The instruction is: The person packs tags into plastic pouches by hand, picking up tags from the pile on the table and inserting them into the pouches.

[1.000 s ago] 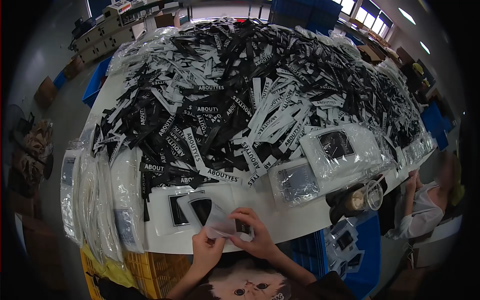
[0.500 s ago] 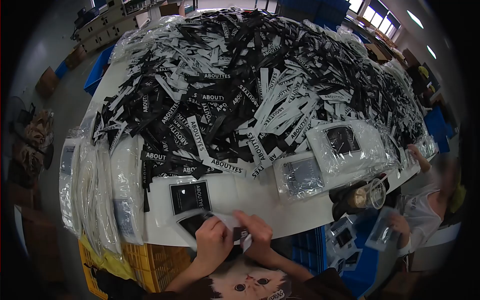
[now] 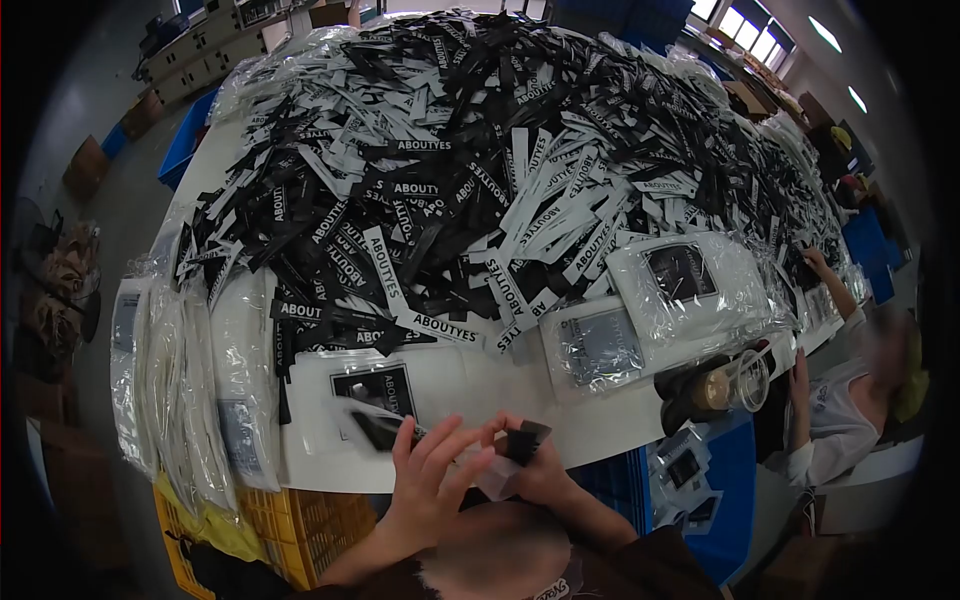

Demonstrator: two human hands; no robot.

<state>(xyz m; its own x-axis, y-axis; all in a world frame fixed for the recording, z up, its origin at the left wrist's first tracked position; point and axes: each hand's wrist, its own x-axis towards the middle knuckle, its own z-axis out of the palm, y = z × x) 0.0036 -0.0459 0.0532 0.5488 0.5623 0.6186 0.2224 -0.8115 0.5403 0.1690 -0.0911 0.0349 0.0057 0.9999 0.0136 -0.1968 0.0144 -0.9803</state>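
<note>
There are two hands of the person, and one folded black strip is between the fingers of the right hand. One translucent bag, partly blurred, is just below this strip, also at the right hand. On the tabletop I count two film-wrapped bundles, an upper bundle and a lower bundle; at the left edge are at least three more white bundles. The black and white strips in the pile are too many for counting.

The grip of the right hand is closed on the black strip, whose dark end stands out above the fingers. The left hand is just beside, with its fingers spread; I cannot tell if it pinches something. Near its fingertips, to the left, is a flat stack of white bags with a black printed panel on top, partly covered by a blurred pale edge.

A blue bin at the lower right contains several clear bags with dark panels. A yellow crate is below the left side; its inside is hidden. One clear cup with a straw has light brown content. At right, another person's hand is by the pile.
</note>
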